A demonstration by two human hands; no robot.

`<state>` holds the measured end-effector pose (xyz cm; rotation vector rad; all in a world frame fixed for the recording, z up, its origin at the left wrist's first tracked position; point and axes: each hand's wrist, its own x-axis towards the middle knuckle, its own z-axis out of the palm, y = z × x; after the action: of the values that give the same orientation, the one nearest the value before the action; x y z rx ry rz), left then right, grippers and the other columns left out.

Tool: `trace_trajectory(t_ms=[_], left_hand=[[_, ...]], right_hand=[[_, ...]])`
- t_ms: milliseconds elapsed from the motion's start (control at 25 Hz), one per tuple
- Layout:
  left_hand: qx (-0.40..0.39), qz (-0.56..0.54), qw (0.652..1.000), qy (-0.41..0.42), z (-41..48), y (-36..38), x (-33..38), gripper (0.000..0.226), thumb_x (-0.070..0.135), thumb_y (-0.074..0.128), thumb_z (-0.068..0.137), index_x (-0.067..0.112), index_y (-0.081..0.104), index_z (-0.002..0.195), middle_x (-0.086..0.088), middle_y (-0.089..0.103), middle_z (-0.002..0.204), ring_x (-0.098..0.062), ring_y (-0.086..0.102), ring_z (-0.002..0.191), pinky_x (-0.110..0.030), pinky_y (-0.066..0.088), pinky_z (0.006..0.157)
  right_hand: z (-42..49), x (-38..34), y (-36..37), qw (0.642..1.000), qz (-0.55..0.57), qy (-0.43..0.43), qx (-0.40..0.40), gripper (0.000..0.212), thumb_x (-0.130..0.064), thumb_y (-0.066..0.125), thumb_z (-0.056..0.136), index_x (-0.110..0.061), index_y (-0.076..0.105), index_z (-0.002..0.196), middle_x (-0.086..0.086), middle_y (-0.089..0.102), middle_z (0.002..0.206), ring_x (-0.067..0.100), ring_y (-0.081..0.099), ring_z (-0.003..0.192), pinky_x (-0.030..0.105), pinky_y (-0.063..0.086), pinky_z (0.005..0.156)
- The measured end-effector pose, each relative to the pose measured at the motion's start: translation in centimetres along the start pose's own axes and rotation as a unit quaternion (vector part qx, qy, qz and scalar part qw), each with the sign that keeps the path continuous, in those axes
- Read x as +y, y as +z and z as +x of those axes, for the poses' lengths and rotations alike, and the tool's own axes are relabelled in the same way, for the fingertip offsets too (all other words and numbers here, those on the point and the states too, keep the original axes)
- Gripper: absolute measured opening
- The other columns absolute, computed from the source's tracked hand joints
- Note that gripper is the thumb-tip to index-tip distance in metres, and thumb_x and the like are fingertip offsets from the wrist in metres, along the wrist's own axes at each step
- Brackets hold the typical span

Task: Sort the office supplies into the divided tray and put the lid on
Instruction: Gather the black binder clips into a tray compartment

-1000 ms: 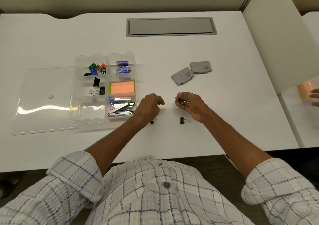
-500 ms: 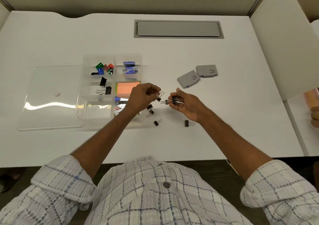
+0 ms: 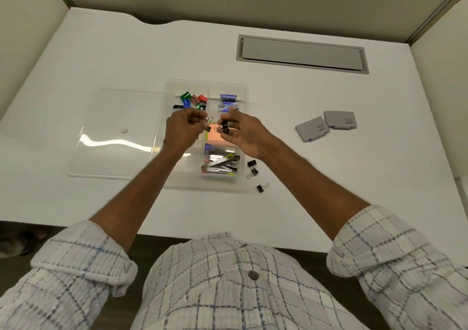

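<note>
**Clips in both hands above the tray, lid lying alongside**

We start big, with the broad white desk (image 3: 126, 51). On it the flat clear plastic lid (image 3: 114, 137) lies just left of the clear plastic divided tray (image 3: 228, 84). Their edges meet, though we cannot tell whether they touch or overlap. We judge the lid thin, light, a little bendy and slick, so two hands at opposite edges look the safest hold. The small knob (image 3: 124, 130) at its middle is the other option. The tray looks rigid and light, apt to slide if nudged.

Well off to the right lie two flat grey cases (image 3: 312, 129), touching each other and not yet sorted. They look like stiff slabs, easy to pinch by the edges.

Inside the tray we see metal staplers (image 3: 220, 163) in the near right compartment and an orange sticky-note pad (image 3: 215, 134) in the middle right. Blue staple boxes (image 3: 228, 101) sit far right, and what look like small coloured sharpeners (image 3: 193, 100) far left.

Now the hands, both above the tray's middle. The left hand (image 3: 181, 130) pinches a small black binder clip (image 3: 209, 126), fingers curled. The right hand (image 3: 244, 135) curls round a bunch of black binder clips (image 3: 225, 129).

Three loose black binder clips (image 3: 253, 172) lie on the desk just beside the tray's near right corner. They look light, hard and springy. We reckon the wire loops snag one another, so the black body is the place to pinch.
</note>
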<state>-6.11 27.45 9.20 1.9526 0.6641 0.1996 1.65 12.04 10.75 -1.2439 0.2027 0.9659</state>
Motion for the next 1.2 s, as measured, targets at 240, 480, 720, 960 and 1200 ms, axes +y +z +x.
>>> trace_trajectory(t_ms=[240,480,720,960,1200], left_hand=[[0.042,0.029,0.999,-0.005,2.7,-4.0,-2.6,0.025,0.006,0.070,0.086,0.010,0.073,0.110,-0.008,0.075,0.106,-0.022,0.072,0.097,-0.038,0.058,0.093],[-0.001,0.132,0.989,0.070,4.7,-4.5,-4.5,0.032,-0.005,0.054,0.094,0.006,0.071,0.119,-0.012,0.072,0.118,-0.024,0.067,0.110,-0.030,0.052,0.099],[-0.131,0.360,0.906,0.180,6.6,-3.0,-5.2,0.041,-0.009,0.055,0.091,0.005,0.064,0.130,-0.019,0.060,0.129,-0.035,0.057,0.118,-0.044,0.050,0.097],[-0.116,0.459,0.843,0.254,7.0,-3.2,-5.4,0.020,0.010,0.059,0.095,0.005,0.074,0.105,-0.019,0.069,0.105,-0.033,0.062,0.098,-0.042,0.054,0.079],[-0.101,0.384,0.892,0.215,6.1,-2.6,-4.9,0.027,0.009,0.056,0.098,0.008,0.071,0.120,-0.018,0.071,0.114,-0.033,0.064,0.106,-0.042,0.052,0.089]], right_hand=[[2.6,-0.1,5.4,0.999,-0.017,0.007,-0.038,0.045,-0.022,0.050,0.103,0.002,0.049,0.140,0.016,0.055,0.137,0.035,0.045,0.139,0.039,0.038,0.114],[3.3,0.0,5.4,0.997,-0.051,-0.048,0.011,0.037,-0.007,0.040,0.102,-0.001,0.056,0.135,0.016,0.054,0.144,0.031,0.045,0.140,0.039,0.036,0.117],[1.9,0.7,2.3,0.992,-0.073,-0.067,0.073,0.038,-0.006,0.039,0.102,-0.003,0.058,0.135,0.014,0.059,0.139,0.026,0.050,0.136,0.038,0.037,0.118],[-1.2,1.7,-3.1,0.984,-0.084,-0.106,0.118,0.036,-0.008,0.039,0.104,-0.007,0.061,0.132,0.010,0.062,0.136,0.021,0.054,0.132,0.037,0.039,0.117],[-6.5,4.0,-11.4,0.949,-0.179,-0.158,0.208,0.030,-0.007,0.051,0.100,-0.014,0.066,0.124,0.001,0.068,0.129,0.013,0.059,0.126,0.034,0.044,0.112]])
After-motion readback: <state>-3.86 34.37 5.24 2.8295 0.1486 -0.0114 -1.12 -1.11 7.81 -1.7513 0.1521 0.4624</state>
